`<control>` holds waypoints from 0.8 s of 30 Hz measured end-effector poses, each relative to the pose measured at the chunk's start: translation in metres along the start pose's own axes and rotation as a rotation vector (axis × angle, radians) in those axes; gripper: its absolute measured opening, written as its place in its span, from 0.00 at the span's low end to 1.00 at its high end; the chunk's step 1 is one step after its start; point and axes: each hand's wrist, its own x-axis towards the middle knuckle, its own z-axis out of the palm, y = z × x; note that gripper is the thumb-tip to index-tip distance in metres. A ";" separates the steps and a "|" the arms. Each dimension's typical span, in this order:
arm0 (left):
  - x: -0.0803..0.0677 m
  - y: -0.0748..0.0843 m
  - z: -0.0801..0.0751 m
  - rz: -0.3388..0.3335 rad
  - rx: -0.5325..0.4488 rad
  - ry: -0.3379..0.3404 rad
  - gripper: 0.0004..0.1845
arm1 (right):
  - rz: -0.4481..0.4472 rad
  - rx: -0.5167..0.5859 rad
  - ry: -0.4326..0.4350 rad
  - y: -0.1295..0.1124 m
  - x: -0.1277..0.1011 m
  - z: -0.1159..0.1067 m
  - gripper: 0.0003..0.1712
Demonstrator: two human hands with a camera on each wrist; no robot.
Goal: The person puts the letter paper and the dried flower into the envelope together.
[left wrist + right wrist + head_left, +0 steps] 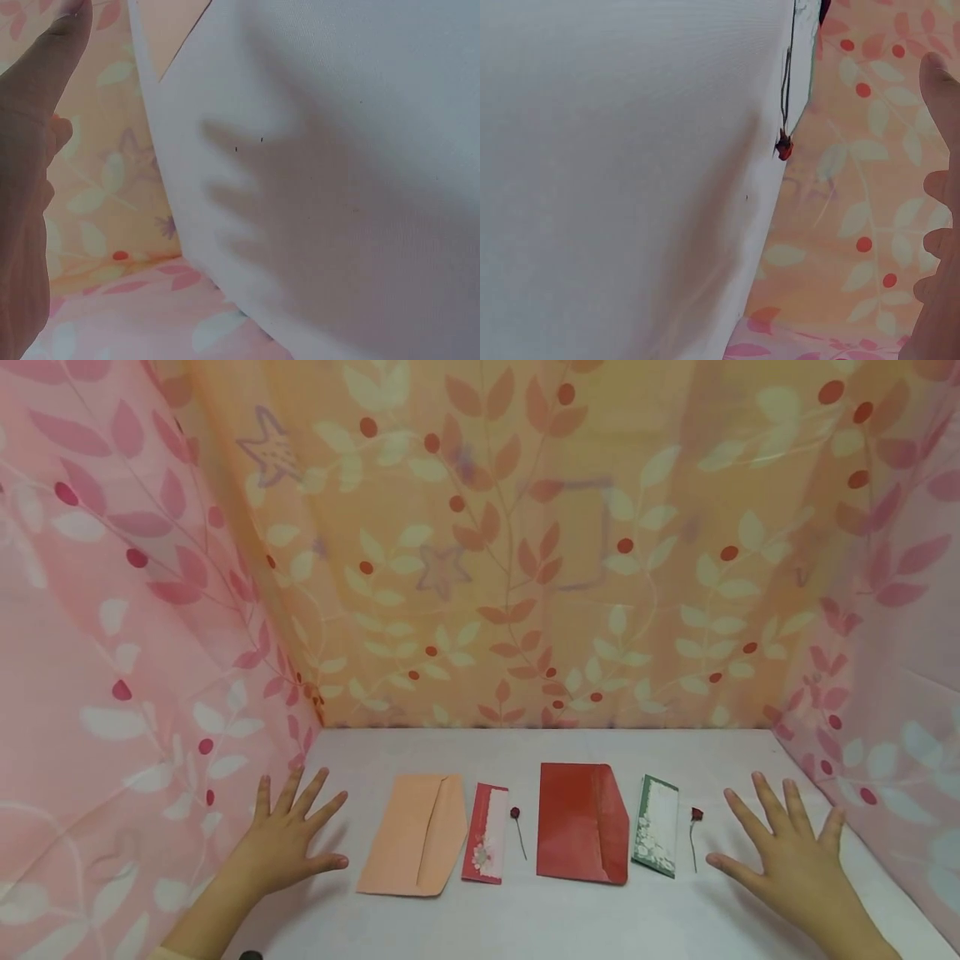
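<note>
The left hand (288, 843) lies palm down at about 8 o'clock in the head view, its forearm running in from the lower edge toward 7 o'clock. Its four fingers are straight and spread, pointing toward 1 o'clock, and the thumb sticks out toward 3 o'clock. The right hand (787, 856) mirrors it at about 4 o'clock, palm down, forearm entering from the corner at 5 o'clock. Its fingers are straight and fanned toward 11 o'clock, the thumb reaching toward 9 o'clock. Neither hand holds anything. In the left wrist view the thumb (64, 41) rises toward 12 o'clock; in the right wrist view the fingertips (937, 79) show at 3 o'clock.
</note>
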 end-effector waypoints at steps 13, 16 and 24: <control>0.002 0.003 0.004 -0.002 -0.017 0.011 0.51 | -0.003 0.007 -0.002 -0.008 0.009 0.004 0.63; 0.003 0.004 0.003 -0.003 -0.023 0.006 0.50 | 0.007 0.019 -0.001 -0.014 0.013 0.007 0.63; 0.010 0.015 0.006 -0.002 -0.112 -0.044 0.49 | 0.018 0.098 0.026 -0.039 0.025 0.015 0.60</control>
